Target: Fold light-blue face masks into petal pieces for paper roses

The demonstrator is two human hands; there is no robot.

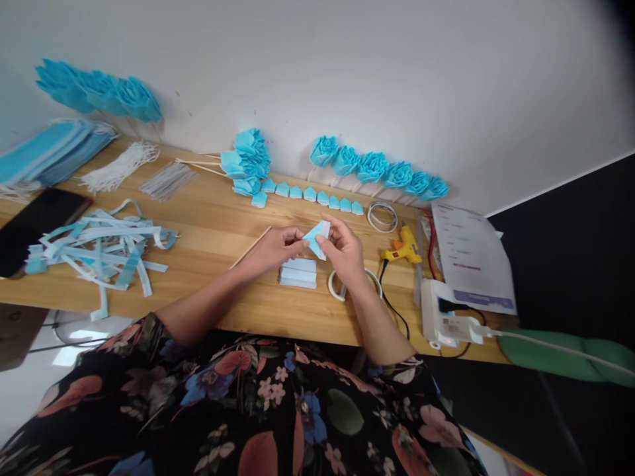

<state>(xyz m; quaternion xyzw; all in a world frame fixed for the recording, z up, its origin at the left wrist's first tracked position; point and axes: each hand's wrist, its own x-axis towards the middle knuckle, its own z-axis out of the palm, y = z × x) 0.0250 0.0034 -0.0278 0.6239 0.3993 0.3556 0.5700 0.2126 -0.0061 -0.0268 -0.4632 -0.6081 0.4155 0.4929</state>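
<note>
Over a wooden bench (198,231), we see a folded blue piece (314,239) held up between two hands: the left hand (281,246) pinches its pointed end, while the right hand (346,250) grips its pale edge between thumb and fingers. Just below the piece lies a small pale stack (297,273); a thin stick (249,248) runs beside the left hand, and a white ring (333,288) sits partly hidden by the right wrist. Beyond the hands, we find a row of small blue folds (309,194) leading from a bunch of blue flowers (248,162) toward a wire coil (381,217). A yellow glue gun (407,246) rests to the right, near a printed sheet (469,254). On the left, we count tangled strips (106,241), a dark phone (37,228), white cords (120,166) and a pile of masks (62,152).
</note>
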